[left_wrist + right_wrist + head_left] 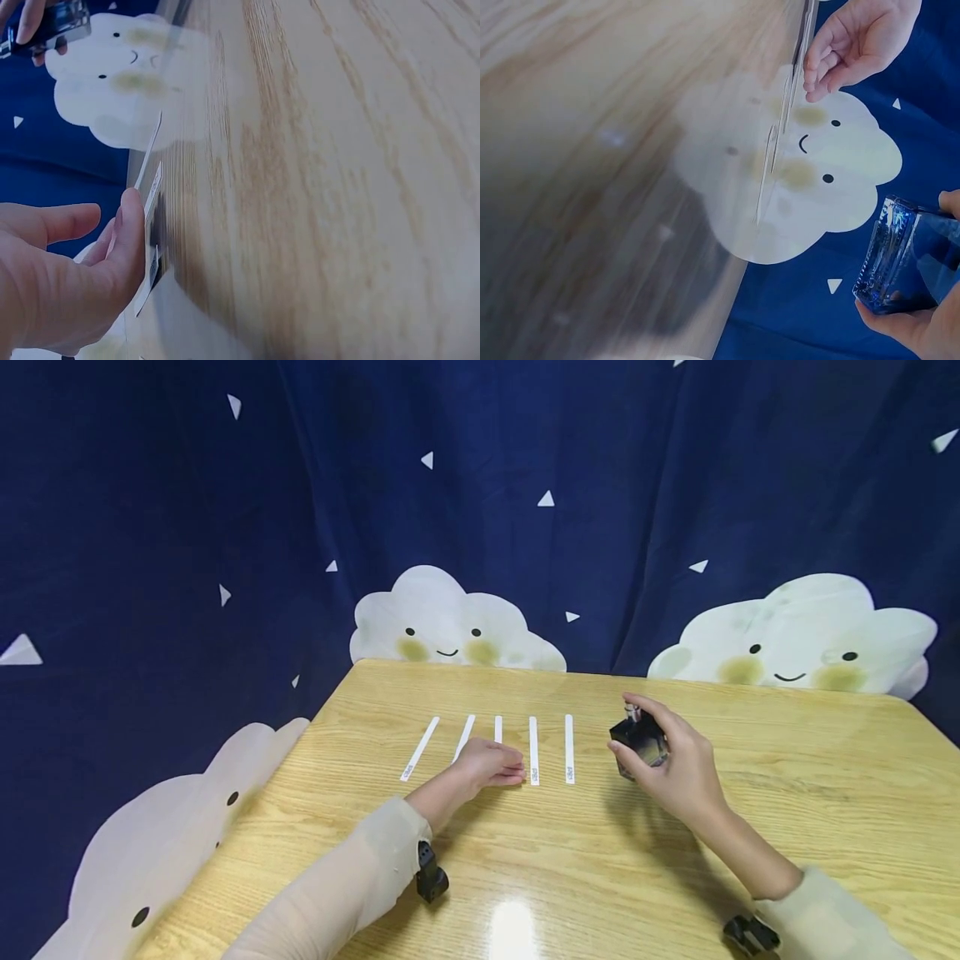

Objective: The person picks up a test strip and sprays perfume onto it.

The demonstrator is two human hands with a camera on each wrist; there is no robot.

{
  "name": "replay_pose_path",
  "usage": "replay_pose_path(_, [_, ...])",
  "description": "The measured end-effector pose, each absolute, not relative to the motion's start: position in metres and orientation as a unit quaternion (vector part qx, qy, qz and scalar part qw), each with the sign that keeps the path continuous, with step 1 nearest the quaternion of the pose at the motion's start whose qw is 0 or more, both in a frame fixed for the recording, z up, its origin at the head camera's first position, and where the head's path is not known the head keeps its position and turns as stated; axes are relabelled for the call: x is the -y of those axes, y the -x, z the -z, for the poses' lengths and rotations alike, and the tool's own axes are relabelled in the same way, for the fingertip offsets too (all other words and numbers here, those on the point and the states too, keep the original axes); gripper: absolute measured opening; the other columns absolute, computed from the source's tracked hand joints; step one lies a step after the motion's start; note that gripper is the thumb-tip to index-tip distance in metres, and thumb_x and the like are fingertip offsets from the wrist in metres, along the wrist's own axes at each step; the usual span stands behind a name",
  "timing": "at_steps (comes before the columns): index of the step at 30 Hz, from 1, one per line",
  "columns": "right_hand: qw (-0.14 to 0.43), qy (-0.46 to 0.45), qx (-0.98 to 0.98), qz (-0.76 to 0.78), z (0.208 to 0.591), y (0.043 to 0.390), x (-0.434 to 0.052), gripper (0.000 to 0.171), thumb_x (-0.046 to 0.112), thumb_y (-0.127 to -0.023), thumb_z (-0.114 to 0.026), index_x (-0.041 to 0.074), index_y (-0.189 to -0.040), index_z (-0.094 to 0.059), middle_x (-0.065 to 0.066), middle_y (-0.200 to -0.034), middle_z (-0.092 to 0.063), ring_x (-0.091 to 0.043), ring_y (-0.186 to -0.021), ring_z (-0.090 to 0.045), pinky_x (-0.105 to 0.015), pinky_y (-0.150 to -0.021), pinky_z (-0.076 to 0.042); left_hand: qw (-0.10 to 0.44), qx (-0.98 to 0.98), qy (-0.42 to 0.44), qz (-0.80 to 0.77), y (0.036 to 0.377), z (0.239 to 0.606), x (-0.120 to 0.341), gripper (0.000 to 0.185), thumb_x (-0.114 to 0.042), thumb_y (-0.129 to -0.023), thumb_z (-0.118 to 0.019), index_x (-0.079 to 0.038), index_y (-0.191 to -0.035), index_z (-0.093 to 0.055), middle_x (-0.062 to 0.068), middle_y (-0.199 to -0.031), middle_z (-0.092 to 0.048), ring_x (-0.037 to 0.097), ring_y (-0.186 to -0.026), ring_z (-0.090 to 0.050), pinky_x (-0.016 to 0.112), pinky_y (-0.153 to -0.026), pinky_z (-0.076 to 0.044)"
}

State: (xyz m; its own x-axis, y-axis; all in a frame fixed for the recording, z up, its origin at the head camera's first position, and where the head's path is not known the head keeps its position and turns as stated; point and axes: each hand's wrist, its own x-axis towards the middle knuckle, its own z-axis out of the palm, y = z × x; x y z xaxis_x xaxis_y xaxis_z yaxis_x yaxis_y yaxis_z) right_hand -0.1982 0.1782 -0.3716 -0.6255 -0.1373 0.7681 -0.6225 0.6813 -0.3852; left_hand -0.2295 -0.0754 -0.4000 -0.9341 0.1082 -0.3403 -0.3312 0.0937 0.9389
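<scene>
A dark glass perfume bottle (pixel 639 747) with a metal spray neck is raised above the table, gripped by my right hand (pixel 688 777) between the index finger near its top and the thumb low on its side. In the right wrist view the thick glass base of the bottle (pixel 892 255) faces the camera. Several white paper strips lie in a row; the leftmost strip (pixel 420 749) is slanted and the rightmost strip (pixel 570 749) points straight away. My left hand (pixel 483 766) hovers over the row, partly covering two strips, its fingertips near another strip (pixel 534 750) and holding nothing.
The wooden table (pixel 555 868) reaches back to a dark blue curtain (pixel 480 527) printed with clouds and triangles. A black wrist mount (pixel 431 874) hangs at the left cuff, and another black mount (pixel 750 935) sits by the right cuff.
</scene>
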Motion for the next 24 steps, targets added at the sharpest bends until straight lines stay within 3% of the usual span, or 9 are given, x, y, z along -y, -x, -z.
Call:
replay_pose_path(12, [0.377, -0.228, 0.836, -0.326, 0.369, 0.196, -0.176, 0.065, 0.01, -0.068, -0.084, 0.017, -0.128, -0.061, -0.008, -0.118, -0.069, -0.026, -0.103, -0.064, 0.006, -0.09, -0.032, 0.189, -0.705, 0.057, -0.681, 0.231, 0.399, 0.047, 0.025, 0.002, -0.089, -0.059, 0.013, -0.111, -0.063, 0.027, -0.107, -0.069, 0.018, -0.076, -0.07, 0.03, -0.087, -0.061])
replay_pose_path(17, [0.376, -0.223, 0.84, -0.32, 0.368, 0.195, -0.177, 0.064, 0.011, -0.069, -0.084, 0.018, -0.128, -0.061, -0.008, -0.117, -0.069, -0.024, -0.102, -0.064, 0.005, -0.088, -0.033, 0.158, -0.743, 0.054, -0.648, 0.231, 0.401, 0.019, 0.019, 0.002, -0.085, -0.063, 0.012, -0.101, -0.067, 0.026, -0.103, -0.071, 0.03, -0.091, -0.073, 0.03, -0.082, -0.062])
replay_pose_path(24, [0.381, -0.224, 0.839, -0.317, 0.364, 0.194, -0.177, 0.063, 0.011, -0.068, -0.084, 0.017, -0.127, -0.061, -0.008, -0.115, -0.07, -0.013, -0.101, -0.062, 0.002, -0.084, -0.036, 0.12, -0.763, 0.064, -0.632, 0.228, 0.401, -0.002, 0.015, 0.005, -0.082, -0.069, 0.012, -0.095, -0.069, 0.023, -0.094, -0.073, 0.03, -0.087, -0.074, 0.028, -0.076, -0.063])
